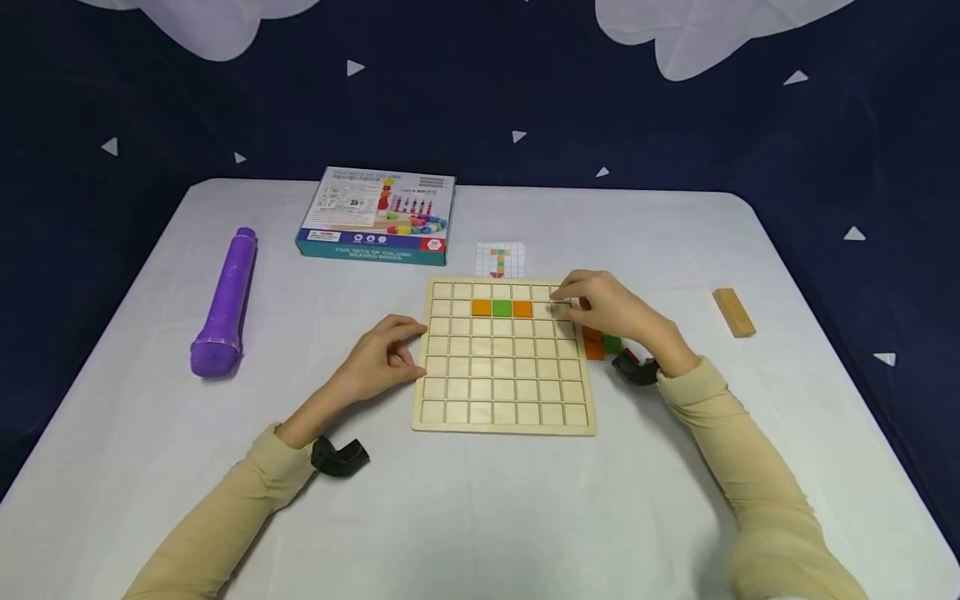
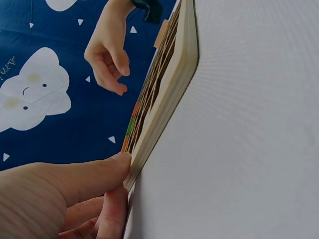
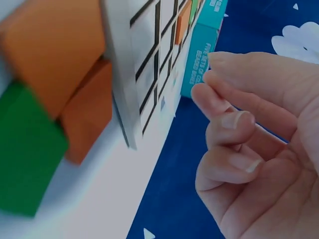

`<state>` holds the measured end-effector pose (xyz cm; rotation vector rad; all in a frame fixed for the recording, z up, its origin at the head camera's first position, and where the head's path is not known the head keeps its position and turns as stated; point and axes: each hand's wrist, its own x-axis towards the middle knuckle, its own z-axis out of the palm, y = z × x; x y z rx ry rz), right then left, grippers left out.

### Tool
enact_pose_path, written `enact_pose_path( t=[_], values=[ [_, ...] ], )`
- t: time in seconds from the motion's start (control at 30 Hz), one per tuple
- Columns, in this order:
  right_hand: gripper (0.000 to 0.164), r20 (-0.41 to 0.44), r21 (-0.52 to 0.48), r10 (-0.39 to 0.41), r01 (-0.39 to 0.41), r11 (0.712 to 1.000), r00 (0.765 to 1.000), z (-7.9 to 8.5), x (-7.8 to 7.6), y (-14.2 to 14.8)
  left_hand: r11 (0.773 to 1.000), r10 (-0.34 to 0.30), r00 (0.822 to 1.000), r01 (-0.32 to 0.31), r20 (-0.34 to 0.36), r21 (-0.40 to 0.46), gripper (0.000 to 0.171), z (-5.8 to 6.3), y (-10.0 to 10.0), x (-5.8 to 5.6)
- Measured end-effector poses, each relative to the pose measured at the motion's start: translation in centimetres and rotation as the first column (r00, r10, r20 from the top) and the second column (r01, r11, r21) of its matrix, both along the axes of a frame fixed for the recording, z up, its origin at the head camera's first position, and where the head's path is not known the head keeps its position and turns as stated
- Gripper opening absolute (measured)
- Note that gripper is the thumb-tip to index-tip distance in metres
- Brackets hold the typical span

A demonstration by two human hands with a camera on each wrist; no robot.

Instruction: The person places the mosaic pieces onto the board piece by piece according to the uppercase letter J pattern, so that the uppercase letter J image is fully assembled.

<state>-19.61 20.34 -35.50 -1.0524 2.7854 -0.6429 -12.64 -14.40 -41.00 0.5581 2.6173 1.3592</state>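
A wooden grid board [image 1: 504, 420] lies on the white table. Its second row from the back holds an orange tile [image 1: 482, 308], a green tile [image 1: 502, 308] and another orange tile [image 1: 522, 309] side by side. My left hand [image 1: 378, 358] touches the board's left edge with thumb and fingertips spread along it. Over the board's back right corner hovers my right hand [image 1: 607, 304], thumb and index finger apart, nothing between them. In the right wrist view its other fingers [image 3: 232, 167] curl loosely. Loose orange tiles [image 3: 57, 55] and a green tile [image 3: 27, 149] sit beside the board's right edge, partly under the right hand.
Behind the board lies a small card [image 1: 513, 258] printed with a coloured grid pattern. A teal box [image 1: 375, 217] labelled for beaded columns stands at the back left. A purple microphone-shaped object [image 1: 225, 304] is far left, a wooden block [image 1: 733, 312] at right.
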Motion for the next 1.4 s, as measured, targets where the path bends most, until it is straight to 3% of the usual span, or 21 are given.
enact_pose_path(
  t=[0.37,0.77,1.4],
  values=[
    [0.024,-0.053,0.001,-0.035,0.035,0.999,0.998,0.5,1.2,1.7,1.000,-0.007,1.000,0.007,-0.003,0.003,0.058,0.1,-0.1,0.0],
    [0.022,-0.067,0.002,-0.084,0.085,0.996,0.994,-0.8,1.9,3.3,1.000,-0.003,1.000,0.003,0.000,-0.003,0.059,0.0,0.0,0.0],
    [0.025,0.040,0.082,-0.126,0.122,0.989,0.991,-1.8,2.0,4.3,1.000,-0.009,1.000,0.009,0.009,0.008,0.059,0.1,-0.1,0.0]
  ],
)
